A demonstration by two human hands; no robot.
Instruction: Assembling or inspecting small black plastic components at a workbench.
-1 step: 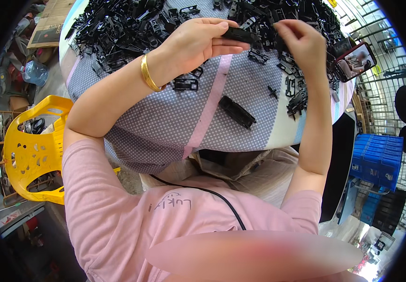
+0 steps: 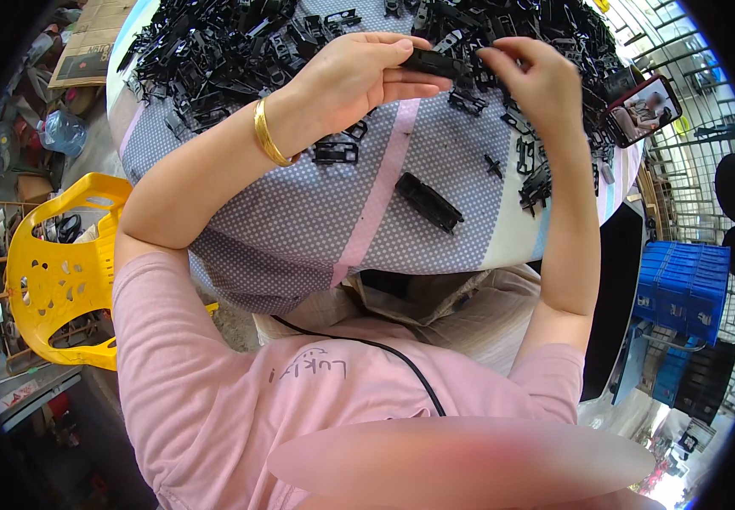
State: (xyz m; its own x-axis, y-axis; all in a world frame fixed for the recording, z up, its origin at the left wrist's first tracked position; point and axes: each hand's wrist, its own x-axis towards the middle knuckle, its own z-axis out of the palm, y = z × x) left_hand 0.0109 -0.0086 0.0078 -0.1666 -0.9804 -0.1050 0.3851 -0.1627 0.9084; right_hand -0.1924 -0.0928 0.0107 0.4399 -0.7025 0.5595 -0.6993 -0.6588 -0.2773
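My left hand point(image 2: 359, 72), with a gold bangle on its wrist, is closed around a long black plastic part point(image 2: 435, 64) above the far side of the table. To its right, my right hand point(image 2: 542, 85) is bent with thumb and fingers drawn together in a pinch. Whatever sits between those fingertips is too small and dark to make out against the black pieces behind. A similar long black part point(image 2: 429, 203) lies on the cloth nearer to me. Right of it is a small black cross-shaped piece point(image 2: 493, 166).
Heaps of black plastic pieces point(image 2: 214, 59) cover the far side of the patterned tablecloth point(image 2: 299, 229). A phone point(image 2: 644, 110) is propped at the right edge. Beyond stand a yellow chair point(image 2: 61, 272) on the left and blue crates point(image 2: 682, 289) on the right.
My right hand has shifted slightly left, toward the part in my left hand. My left hand has stayed in place.
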